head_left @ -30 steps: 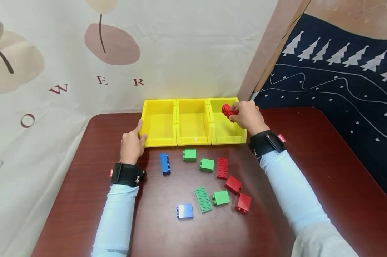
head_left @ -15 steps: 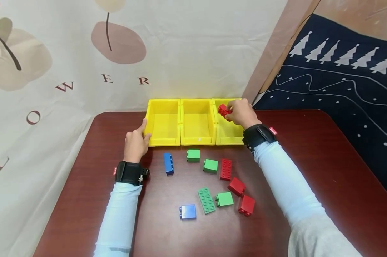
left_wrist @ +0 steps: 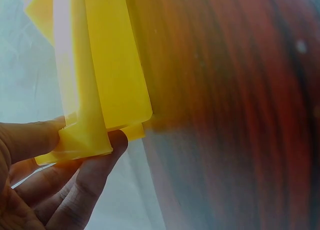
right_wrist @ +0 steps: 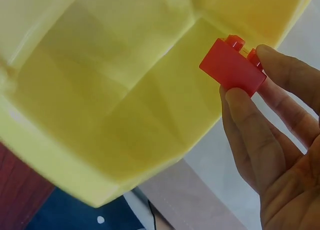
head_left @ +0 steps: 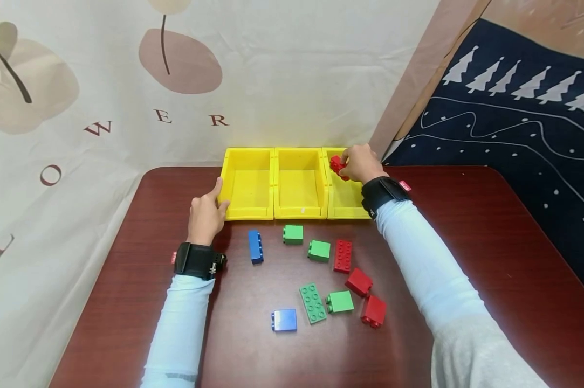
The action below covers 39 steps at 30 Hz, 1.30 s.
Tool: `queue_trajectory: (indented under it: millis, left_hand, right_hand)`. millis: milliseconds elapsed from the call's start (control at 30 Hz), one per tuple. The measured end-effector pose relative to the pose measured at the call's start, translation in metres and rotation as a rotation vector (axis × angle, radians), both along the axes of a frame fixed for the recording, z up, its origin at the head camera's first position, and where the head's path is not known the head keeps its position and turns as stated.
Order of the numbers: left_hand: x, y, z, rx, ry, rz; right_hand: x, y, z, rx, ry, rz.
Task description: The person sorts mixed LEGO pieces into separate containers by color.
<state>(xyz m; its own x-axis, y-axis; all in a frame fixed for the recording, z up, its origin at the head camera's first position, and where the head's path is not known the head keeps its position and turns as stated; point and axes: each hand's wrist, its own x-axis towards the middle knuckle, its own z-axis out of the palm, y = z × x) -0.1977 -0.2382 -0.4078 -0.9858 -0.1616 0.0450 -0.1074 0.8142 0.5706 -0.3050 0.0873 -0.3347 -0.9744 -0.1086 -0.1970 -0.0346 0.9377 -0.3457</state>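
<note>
In the head view, my right hand is over the right yellow bin. Its thumb and fingers pinch a red toy building brick, which the right wrist view shows above the bin's inside, studs toward the bin's far corner. My left hand is at the left end of the row, its thumb and fingers holding the front corner of the left yellow bin. Between the two stands the middle yellow bin. No bricks are seen inside the left and middle bins; part of the right bin is hidden by the hand.
On the brown table, in front of the bins, lie several green bricks, several red bricks and two blue bricks. A pale printed cloth hangs behind. A dark tree-patterned cloth is at the right.
My right hand has moved slightly left and toward the back of the right bin with the red brick. The left hand stays on its bin; the whole view has shifted a little.
</note>
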Motion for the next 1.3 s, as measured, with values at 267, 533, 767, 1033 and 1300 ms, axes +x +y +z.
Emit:
queue_trajectory:
  millis: [267,533,767,1033,1300]
  left_hand:
    - [0.0,0.001,0.002,-0.001,-0.017,0.001]
    - [-0.002,0.001,0.003,-0.001,-0.019,-0.001]
    - [-0.001,0.0,0.003,0.002,-0.025,-0.002]
    - [0.0,-0.001,0.002,0.005,-0.038,0.006]
    - [-0.002,-0.001,0.0,0.015,-0.027,0.003]
  right_hand:
    - [-0.011,-0.007,-0.005,-0.001,-0.029,0.013]
    - [-0.011,-0.004,-0.012,0.001,-0.013,0.032]
    - [-0.013,-0.007,-0.022,0.014,-0.022,0.027]
    - [-0.013,-0.011,-0.029,0.009,-0.013,0.027]
    - [-0.014,-0.01,-0.035,-0.018,-0.03,0.005]
